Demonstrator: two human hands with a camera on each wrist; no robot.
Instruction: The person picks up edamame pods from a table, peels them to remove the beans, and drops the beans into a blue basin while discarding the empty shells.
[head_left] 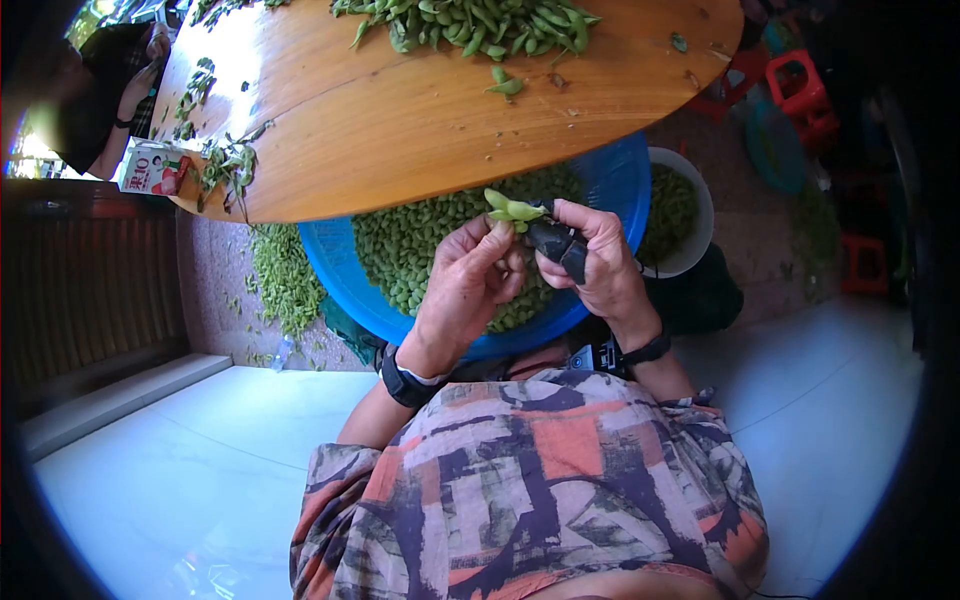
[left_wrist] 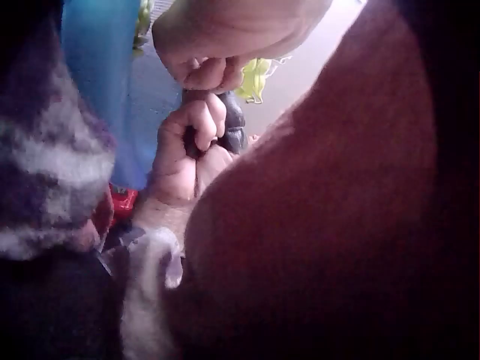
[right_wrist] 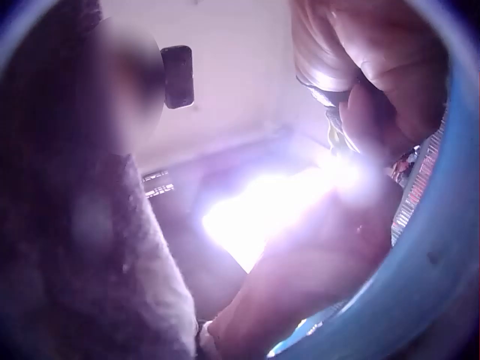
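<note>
In the head view, my left hand [head_left: 463, 277] pinches a green soybean pod [head_left: 515, 209] between thumb and fingertips. My right hand [head_left: 602, 262] meets it from the other side, its curled fingers and thumb gripping the pod's right end. Black coverings [head_left: 560, 248] wrap some of the right fingers. Directly below both hands is a blue basin [head_left: 345, 290] holding many shelled green soybeans [head_left: 405, 250]. A leafy green piece [left_wrist: 256, 81] shows by the hands in the left wrist view. Glare hides much of the right wrist view.
A wooden table [head_left: 330, 130] overhangs the basin, bearing a pile of pods [head_left: 480, 22], wilted leaves [head_left: 228, 170] and a carton [head_left: 155, 168]. Empty pods [head_left: 285, 275] lie on the floor at left. A white bucket [head_left: 700, 215] stands right; red stools [head_left: 800, 85] are farther back.
</note>
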